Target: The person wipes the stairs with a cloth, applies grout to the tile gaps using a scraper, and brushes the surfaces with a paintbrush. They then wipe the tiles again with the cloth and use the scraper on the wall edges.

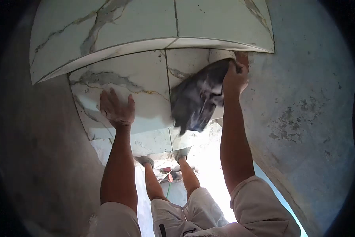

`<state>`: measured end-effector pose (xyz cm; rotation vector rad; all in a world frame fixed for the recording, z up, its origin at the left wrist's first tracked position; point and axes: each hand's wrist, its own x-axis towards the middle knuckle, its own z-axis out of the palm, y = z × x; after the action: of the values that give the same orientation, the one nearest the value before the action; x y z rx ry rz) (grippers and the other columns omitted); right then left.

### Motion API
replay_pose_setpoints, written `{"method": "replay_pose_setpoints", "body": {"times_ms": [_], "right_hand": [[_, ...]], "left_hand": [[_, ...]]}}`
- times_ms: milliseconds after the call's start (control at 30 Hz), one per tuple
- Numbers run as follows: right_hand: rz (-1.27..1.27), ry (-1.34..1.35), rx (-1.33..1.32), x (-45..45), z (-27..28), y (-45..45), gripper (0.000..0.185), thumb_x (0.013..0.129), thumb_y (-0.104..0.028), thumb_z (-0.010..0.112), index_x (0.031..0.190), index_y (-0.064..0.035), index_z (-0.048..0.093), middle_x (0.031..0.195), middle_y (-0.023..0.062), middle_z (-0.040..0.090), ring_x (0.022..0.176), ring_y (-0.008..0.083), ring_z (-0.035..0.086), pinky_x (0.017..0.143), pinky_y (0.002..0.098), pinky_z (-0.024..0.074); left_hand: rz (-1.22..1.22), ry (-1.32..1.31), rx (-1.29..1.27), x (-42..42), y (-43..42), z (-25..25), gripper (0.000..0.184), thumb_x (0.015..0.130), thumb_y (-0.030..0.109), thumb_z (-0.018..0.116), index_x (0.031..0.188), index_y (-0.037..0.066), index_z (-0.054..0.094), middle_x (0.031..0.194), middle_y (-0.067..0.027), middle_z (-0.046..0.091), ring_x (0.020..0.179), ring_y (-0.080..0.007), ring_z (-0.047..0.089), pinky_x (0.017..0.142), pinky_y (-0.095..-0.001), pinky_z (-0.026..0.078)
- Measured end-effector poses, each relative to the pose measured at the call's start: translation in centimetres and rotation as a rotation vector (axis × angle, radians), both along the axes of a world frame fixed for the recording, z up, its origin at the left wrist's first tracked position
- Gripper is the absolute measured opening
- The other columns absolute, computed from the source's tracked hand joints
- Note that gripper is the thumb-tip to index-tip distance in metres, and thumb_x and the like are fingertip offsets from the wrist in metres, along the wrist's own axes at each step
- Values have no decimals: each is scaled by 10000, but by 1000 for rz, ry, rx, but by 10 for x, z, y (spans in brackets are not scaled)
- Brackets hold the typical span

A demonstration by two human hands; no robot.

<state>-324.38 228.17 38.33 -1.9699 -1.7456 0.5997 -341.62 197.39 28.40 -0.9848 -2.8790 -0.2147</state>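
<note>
My right hand (236, 76) is closed on the top corner of a dark cloth (203, 93). The cloth hangs down from it over the right part of a marble-patterned tile surface (146, 85), blurred by motion. My left hand (117, 106) lies flat on the same tiles, left of the joint line, with its fingers spread and whitish dust on it. Nothing is in that hand.
A tiled slab (138, 23) with a projecting edge lies beyond the lower tiles. Rough plastered walls (303, 114) rise on both sides. Near my feet are a trowel-like tool (170, 177) and a round pan (176, 176), partly overexposed.
</note>
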Motion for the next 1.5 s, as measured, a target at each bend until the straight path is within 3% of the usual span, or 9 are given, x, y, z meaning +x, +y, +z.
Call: {"method": "replay_pose_setpoints", "body": {"times_ms": [433, 467, 533, 667, 767, 1000, 1233, 1367, 1500], "right_hand": [[568, -566, -231, -155, -87, -122, 419, 916, -296, 515, 1262, -63, 556, 1160, 138, 600, 1125, 294, 545, 953, 494, 405], [569, -454, 280, -171, -123, -166, 385, 896, -250, 521, 1223, -59, 589, 1145, 124, 602, 1096, 286, 552, 942, 462, 411], [975, -245, -390, -213, -45, -177, 235, 873, -209, 554, 992, -78, 708, 1090, 120, 634, 1039, 300, 582, 891, 425, 451], [719, 104, -137, -180, -16, -178, 206, 825, -216, 618, 929, -66, 714, 931, 171, 672, 909, 338, 661, 826, 448, 518], [414, 236, -352, -97, 7, -118, 282, 889, -305, 586, 1002, -68, 690, 1095, 191, 637, 1055, 377, 598, 919, 476, 468], [157, -283, 184, 21, -12, -29, 823, 861, -563, 636, 1463, -78, 355, 1461, 184, 370, 1321, 367, 343, 1061, 587, 267], [216, -551, 150, 12, -70, -2, 664, 856, -413, 633, 1423, -124, 445, 1424, 122, 473, 1300, 287, 423, 1010, 532, 331], [763, -412, 79, 0, -66, -72, 436, 848, -214, 587, 1279, -153, 559, 1119, 73, 655, 1075, 251, 611, 878, 493, 433], [1177, -249, 213, -15, -53, -111, 566, 802, -221, 607, 1360, -226, 512, 1369, 15, 542, 1205, 252, 507, 945, 467, 408]], "left_hand": [[-57, 70, 14, -1, -2, -6, 734, 881, 554, 567, 1369, 21, 436, 1392, -289, 391, 1259, -461, 420, 1009, -552, 357], [-47, 12, -10, -2, -2, -5, 745, 882, 567, 558, 1373, 21, 433, 1399, -286, 389, 1267, -455, 418, 1015, -548, 357], [-42, -32, -23, -6, -5, -8, 756, 883, 579, 550, 1377, 20, 430, 1405, -283, 387, 1276, -448, 417, 1021, -545, 356], [98, -518, 43, -2, -7, -18, 702, 946, 526, 491, 1407, 6, 395, 1449, -270, 363, 1334, -397, 396, 1038, -503, 356], [-67, 98, 15, 0, -8, -13, 720, 916, 498, 545, 1423, 16, 375, 1443, -262, 382, 1337, -398, 389, 1044, -505, 348], [-41, 41, 3, 0, -1, 0, 646, 894, 420, 554, 1371, 1, 433, 1395, -276, 414, 1274, -422, 439, 1004, -536, 381], [-105, 79, 79, -3, -5, -6, 647, 922, 421, 543, 1366, -33, 421, 1380, -295, 408, 1244, -446, 449, 993, -544, 388], [-98, 117, 63, -2, 5, 1, 613, 888, 383, 578, 1331, -19, 443, 1302, -305, 470, 1154, -463, 512, 911, -556, 449], [-144, 144, 80, -5, 0, -6, 637, 903, 403, 567, 1372, 5, 404, 1354, -291, 426, 1183, -456, 492, 945, -554, 434]]}}
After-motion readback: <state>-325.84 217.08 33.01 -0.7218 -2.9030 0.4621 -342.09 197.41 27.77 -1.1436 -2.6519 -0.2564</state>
